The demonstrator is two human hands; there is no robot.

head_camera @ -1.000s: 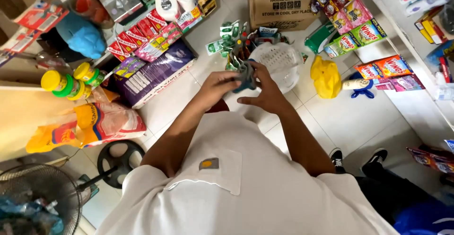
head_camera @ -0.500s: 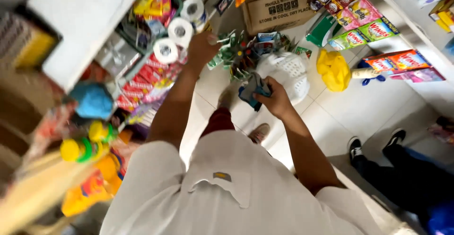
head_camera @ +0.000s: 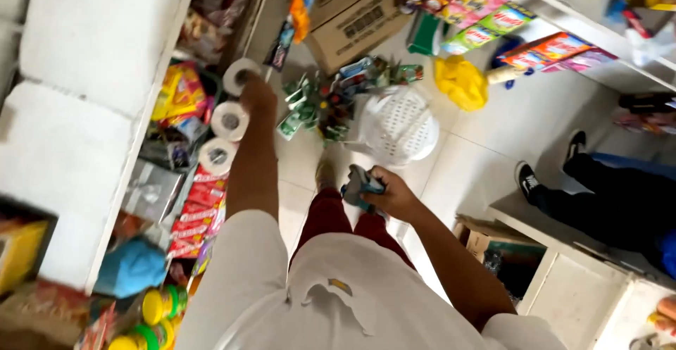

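Left hand [head_camera: 258, 96]: reaching to the upper left, fingers closing on a white paper roll [head_camera: 241, 77].
Right hand [head_camera: 391, 194]: at centre frame, clamping grey-blue packets [head_camera: 358, 185].

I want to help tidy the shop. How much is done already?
Done: two paper rolls sit lined up on the shelf. In hand: the left hand touches a third roll, and the right hand holds small packets. Left: a heap of sachets beside the white basket on the floor.
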